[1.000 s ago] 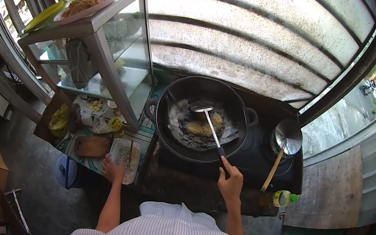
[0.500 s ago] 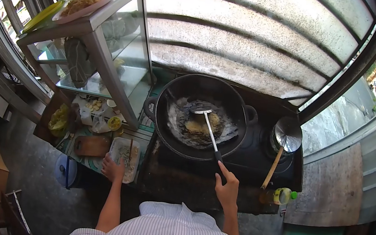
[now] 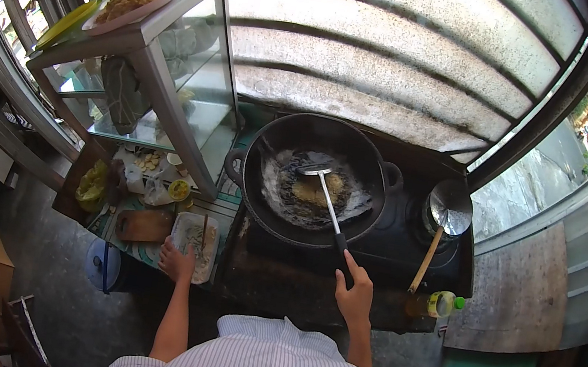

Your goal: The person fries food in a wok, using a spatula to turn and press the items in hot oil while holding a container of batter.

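Observation:
My right hand (image 3: 355,291) grips the black handle of a metal spatula (image 3: 329,205), whose blade rests in a large black wok (image 3: 265,221). Brown frying food (image 3: 323,189) lies in bubbling oil under and beside the blade. At the left edge of a clear plastic container (image 3: 208,271), my left hand (image 3: 177,261) touches the rim with its fingers apart. That container holds a pale mixture and a thin brown stick (image 3: 204,233). A wooden board (image 3: 143,225) lies just left of it.
A glass cabinet (image 3: 151,48) with plates of fried food (image 3: 127,5) on top stands at the left. Right of the wok are a wooden-handled strainer (image 3: 449,210) and a bottle with a green cap (image 3: 441,305). A blue-lidded bucket (image 3: 101,266) stands below the counter.
The spatula blade has shifted slightly within the wok, and the brown food around it looks more gathered together. My left hand has barely moved.

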Demonstrator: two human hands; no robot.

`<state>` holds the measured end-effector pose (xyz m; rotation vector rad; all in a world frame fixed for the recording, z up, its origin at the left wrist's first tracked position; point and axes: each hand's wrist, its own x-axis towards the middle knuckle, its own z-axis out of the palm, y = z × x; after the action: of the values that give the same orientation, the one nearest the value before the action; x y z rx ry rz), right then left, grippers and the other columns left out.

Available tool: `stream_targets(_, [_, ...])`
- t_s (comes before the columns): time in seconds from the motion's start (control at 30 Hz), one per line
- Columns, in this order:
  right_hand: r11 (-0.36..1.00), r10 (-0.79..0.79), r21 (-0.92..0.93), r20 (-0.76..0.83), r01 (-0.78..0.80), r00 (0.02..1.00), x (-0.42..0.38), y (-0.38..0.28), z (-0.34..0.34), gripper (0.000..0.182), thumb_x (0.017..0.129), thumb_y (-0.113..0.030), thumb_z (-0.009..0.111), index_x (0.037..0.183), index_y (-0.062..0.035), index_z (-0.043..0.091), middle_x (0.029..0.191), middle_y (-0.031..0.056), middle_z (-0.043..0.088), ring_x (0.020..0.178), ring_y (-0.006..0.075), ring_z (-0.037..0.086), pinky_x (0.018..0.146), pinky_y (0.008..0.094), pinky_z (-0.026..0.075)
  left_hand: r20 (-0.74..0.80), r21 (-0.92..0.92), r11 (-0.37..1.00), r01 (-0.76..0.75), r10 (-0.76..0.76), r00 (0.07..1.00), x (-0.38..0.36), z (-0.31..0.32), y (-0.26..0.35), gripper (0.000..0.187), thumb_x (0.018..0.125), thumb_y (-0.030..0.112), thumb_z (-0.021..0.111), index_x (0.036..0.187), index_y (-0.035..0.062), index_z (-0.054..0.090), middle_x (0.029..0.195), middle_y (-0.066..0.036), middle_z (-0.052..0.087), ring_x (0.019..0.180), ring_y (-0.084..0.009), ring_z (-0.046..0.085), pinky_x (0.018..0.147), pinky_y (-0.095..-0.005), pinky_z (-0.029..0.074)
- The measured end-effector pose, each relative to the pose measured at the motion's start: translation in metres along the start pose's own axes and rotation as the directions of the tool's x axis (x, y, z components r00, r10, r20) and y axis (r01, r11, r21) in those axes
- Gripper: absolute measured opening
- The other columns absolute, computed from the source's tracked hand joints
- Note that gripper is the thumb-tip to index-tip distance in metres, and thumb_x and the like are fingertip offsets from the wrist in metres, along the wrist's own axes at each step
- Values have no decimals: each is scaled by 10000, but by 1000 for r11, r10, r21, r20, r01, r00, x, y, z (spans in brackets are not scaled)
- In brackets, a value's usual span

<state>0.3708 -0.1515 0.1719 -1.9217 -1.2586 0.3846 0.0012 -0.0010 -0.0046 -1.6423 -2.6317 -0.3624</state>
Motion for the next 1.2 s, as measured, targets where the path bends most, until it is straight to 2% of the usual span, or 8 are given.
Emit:
stream_targets(0.37, [1000,-8,-20,16,9,1000,-2,1,1,499,806,-67,650,1292,-91,543,858,195,601,803,357,596,748,394,463,-3,-5,1000,-4,4,1000,-1,1,-1,647,796,421,651,1308,117,397,1250,-119,481,1179,-302,448,947,-474,350])
stream_targets(0.43, [996,-63,-62,-10,63,998,-2,5,3,517,815,-105,648,1316,-145,531,832,151,577,764,330,607,693,398,483,-16,-5,1000,-13,12,1000,-1,1,-1,645,793,415,653,1305,116,399,1246,-120,482,1177,-302,449,947,-471,351])
stream_targets(0.53, [999,-2,-41,27,3,1000,-2,-1,-1,520,804,-79,654,1308,-103,528,862,189,593,802,355,594,740,403,463,-9,-1,1000,-10,10,1000,-1,-1,0,646,792,413,652,1307,115,398,1245,-122,483,1174,-303,452,943,-472,356])
stream_targets(0.87, [998,-3,-66,36,5,999,-2,-3,-1,531,807,-90,653,1320,-107,513,865,187,592,799,351,595,736,401,465,-11,-6,1000,-5,5,1000,0,0,0,651,792,415,649,1309,111,396,1251,-127,484,1171,-311,461,930,-482,369])
stream_targets(1.07, [997,30,-75,64,-25,998,1,-4,-3,501,813,-98,652,1299,-92,529,944,199,625,878,368,611,787,406,476,-23,15,1000,-6,7,1000,-1,2,-1,651,796,418,647,1311,111,393,1253,-130,483,1173,-314,458,931,-485,368])
stream_targets(1.2, [998,26,-55,65,-22,998,6,-6,-5,435,820,-101,648,1245,-64,562,1049,215,638,984,376,613,849,398,478,-1,7,1000,-2,2,1000,-1,0,0,648,797,413,649,1311,112,394,1253,-126,484,1174,-312,456,941,-481,360])
